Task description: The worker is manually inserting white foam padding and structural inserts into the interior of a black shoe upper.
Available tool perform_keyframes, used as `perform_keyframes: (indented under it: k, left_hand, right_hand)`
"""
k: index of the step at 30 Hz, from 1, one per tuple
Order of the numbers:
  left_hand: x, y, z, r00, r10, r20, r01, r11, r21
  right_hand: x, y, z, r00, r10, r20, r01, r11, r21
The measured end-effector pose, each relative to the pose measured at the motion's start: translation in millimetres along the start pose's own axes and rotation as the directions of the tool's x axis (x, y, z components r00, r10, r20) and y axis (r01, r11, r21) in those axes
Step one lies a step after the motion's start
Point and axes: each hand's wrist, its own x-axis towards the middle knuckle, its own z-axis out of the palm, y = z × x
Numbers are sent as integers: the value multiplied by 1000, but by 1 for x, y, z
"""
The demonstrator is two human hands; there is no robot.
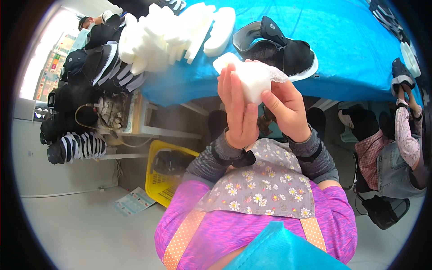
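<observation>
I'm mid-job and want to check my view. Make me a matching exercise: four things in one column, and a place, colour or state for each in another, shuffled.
Things
1. White block
2. Black shoe
3. Yellow basket
4. Apron

Places, colours, states
A. Grey, patterned with daisies
B. Between the left hand and the right hand
C. Has a dark item inside
D. On the blue table cover, just beyond the hands

Right pairs: 1-B, 2-D, 3-C, 4-A
</observation>
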Motion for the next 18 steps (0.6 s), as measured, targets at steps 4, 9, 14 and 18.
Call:
perform_keyframes:
  k: [4, 9, 14, 18]
  left_hand:
    - [1, 3, 1, 1000, 10, -4, -9, 997, 73]
    - [4, -2, 3, 999, 44, -11, -43, 997, 56]
    - [7, 1, -1, 998, -53, -14, 54, 994, 92]
    - [7, 0, 2, 996, -85, -41, 86, 996, 12]
  right_hand:
    - [-2, 2, -4, 1000, 9, 4, -9, 1000, 13]
    - [1, 2, -9, 1000, -5, 1, 5, 999, -39]
    - [0, 5, -13, 999, -17, -44, 12, 995, -99]
    - [-2, 5, -8, 998, -36, -61, 32, 998, -55]
